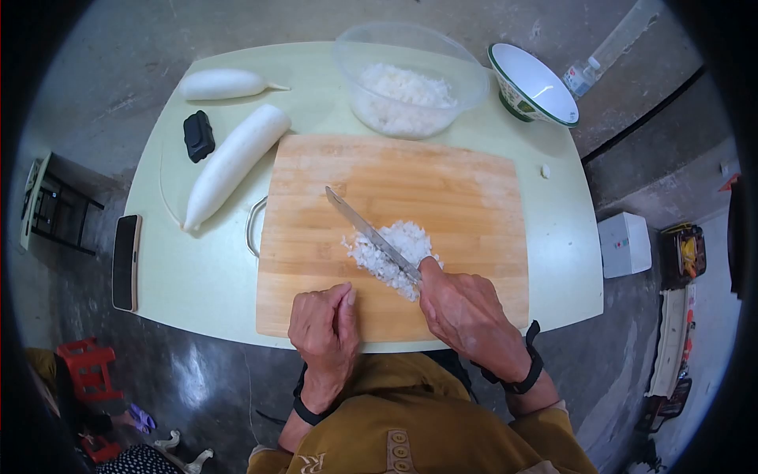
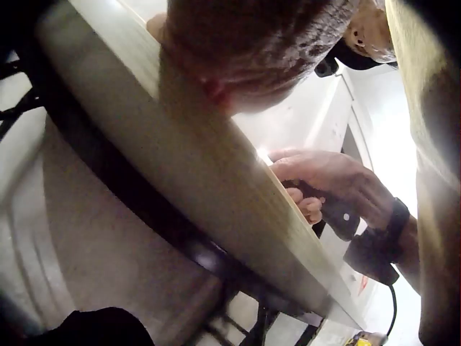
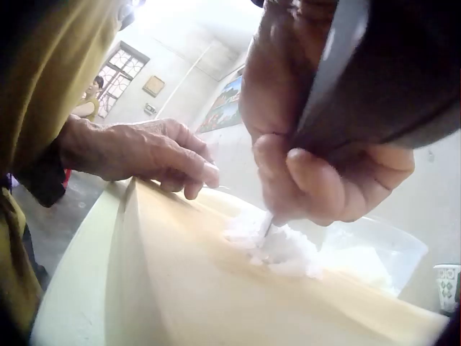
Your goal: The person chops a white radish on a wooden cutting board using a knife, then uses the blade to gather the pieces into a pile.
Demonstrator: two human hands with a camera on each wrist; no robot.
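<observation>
My right hand [image 1: 471, 314] grips the dark handle of a kitchen knife [image 1: 371, 231]. Its blade lies across a small heap of finely chopped white radish [image 1: 404, 237] on the wooden cutting board [image 1: 316, 170]. In the right wrist view, curled fingers [image 3: 317, 176] wrap the handle close above the chopped radish [image 3: 288, 249]. Beside it at the board's front edge rests my left hand [image 1: 324, 325], its fingers loosely bent and nothing in them. From the right wrist view, that left hand [image 3: 144, 153] sits over the board's near corner.
Behind the board stands a clear plastic bowl [image 1: 347, 59] holding white shreds, with a green-rimmed bowl [image 1: 537, 79] tilted beside it. Two whole white radishes, one large [image 1: 241, 162] and one smaller [image 1: 223, 84], lie left near a black case [image 1: 199, 136]. A phone [image 1: 126, 262] sits at the table's left edge.
</observation>
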